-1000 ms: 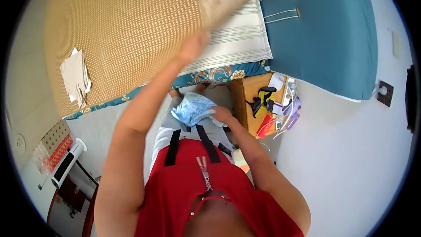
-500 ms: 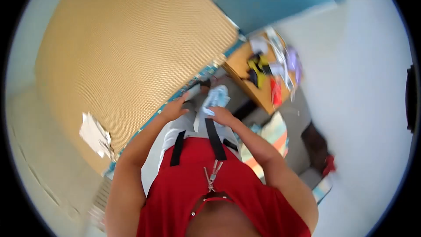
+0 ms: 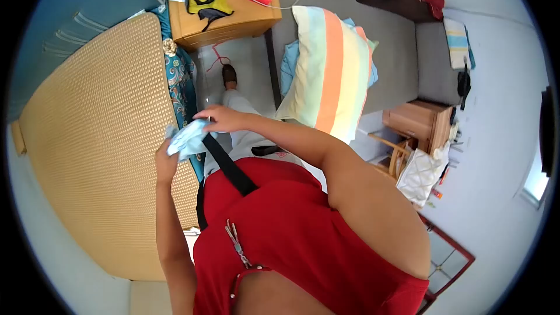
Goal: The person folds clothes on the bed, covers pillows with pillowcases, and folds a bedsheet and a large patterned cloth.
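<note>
Beside one mat-covered bed (image 3: pixel 105 157), the left hand (image 3: pixel 166 160) and right hand (image 3: pixel 224 118) share one light-blue cloth (image 3: pixel 191 140), each grip closed on it; one striped pillow (image 3: pixel 329 70) lies on one grey sofa (image 3: pixel 392 41).

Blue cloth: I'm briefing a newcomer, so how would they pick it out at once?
Start at the big tan mat on the picture's left; by its right edge are the left hand and right hand. The blue cloth is the pale, crumpled piece between them. Unlike the blue fabric under the striped pillow, it is in the hands.
</note>
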Motion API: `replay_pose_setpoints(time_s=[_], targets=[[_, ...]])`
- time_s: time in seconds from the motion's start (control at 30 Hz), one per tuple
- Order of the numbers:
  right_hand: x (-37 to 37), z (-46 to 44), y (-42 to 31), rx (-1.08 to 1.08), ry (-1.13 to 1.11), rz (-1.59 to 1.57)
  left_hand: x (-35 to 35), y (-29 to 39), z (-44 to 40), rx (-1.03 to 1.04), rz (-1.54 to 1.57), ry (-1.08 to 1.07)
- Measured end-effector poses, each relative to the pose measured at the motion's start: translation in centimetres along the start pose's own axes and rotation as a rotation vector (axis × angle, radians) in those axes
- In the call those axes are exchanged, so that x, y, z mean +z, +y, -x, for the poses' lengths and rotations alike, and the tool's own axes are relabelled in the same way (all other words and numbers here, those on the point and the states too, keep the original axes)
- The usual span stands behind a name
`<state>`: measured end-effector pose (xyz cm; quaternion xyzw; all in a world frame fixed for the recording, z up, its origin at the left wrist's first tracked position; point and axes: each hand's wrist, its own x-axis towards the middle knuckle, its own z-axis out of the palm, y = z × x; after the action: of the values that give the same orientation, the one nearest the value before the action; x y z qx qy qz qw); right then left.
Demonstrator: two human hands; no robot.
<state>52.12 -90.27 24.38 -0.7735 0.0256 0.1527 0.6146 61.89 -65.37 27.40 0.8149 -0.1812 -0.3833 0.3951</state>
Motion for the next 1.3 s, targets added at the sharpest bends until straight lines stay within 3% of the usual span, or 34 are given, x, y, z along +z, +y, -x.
replay_pose_setpoints(time_s=[0.07,0.17,0.23,0.33,0.37,0.43,0.47,0.57,0.6,0.7,0.77,0.9,0.93,1.03,1.13,1.23,1.3], targets=[[-0.7,3.7,4.0,0.14,0.246,0.301,-1.9,-0.5,2.5,-0.001,-0.078,0.156],[-4.0,10.6,9.7,0.36,0.528,0.462,-5.6,-4.8,5.7,-0.178,-0.038,0.333],[-7.1,15.5,12.2,0.558,0.71,0.554,-7.1,-6.8,7.7,-0.18,-0.181,0.486],[-11.4,23.5,16.2,0.928,1.064,0.714,-8.6,-13.7,9.5,-0.33,-0.542,0.399],[-12.9,26.7,19.6,1.09,1.141,0.55,-7.5,-13.5,9.6,-0.402,-0.484,0.369],[-15.4,31.7,17.1,1.236,1.25,0.352,-4.8,-13.1,9.7,-0.55,-0.364,0.303],[-15.8,34.2,19.0,1.337,1.268,0.339,-4.0,-15.2,9.2,-0.536,-0.266,0.298],[-16.5,39.9,21.8,1.569,1.175,0.134,2.6,-9.6,6.9,-0.498,0.027,0.151],[-16.7,41.2,22.2,1.57,1.124,0.014,5.0,-5.9,6.0,-0.442,0.006,0.016],[-16.0,43.8,26.3,1.21,1.193,-0.261,11.4,1.1,4.1,-0.259,-0.049,-0.289],[-16.2,44.2,27.9,1.215,1.227,-0.211,14.5,2.6,3.5,-0.031,-0.231,-0.32],[-16.6,43.3,29.6,1.271,1.275,-0.1,17.9,8.0,4.0,-0.026,-0.369,-0.325],[-17.0,43.2,30.0,1.314,1.274,-0.082,18.1,8.2,4.5,-0.035,-0.392,-0.302],[-17.8,43.8,30.7,1.053,1.362,-0.217,17.6,5.2,6.6,-0.014,-0.443,-0.235],[-18.8,44.7,31.3,0.746,1.221,-0.415,16.7,3.0,8.8,-0.134,-0.478,-0.241],[-20.2,42.8,25.7,0.709,1.318,-0.336,15.9,0.2,10.0,-0.13,-0.472,-0.231],[-20.6,41.2,21.3,0.634,1.364,-0.049,15.8,0.2,10.1,-0.14,-0.45,-0.218]])
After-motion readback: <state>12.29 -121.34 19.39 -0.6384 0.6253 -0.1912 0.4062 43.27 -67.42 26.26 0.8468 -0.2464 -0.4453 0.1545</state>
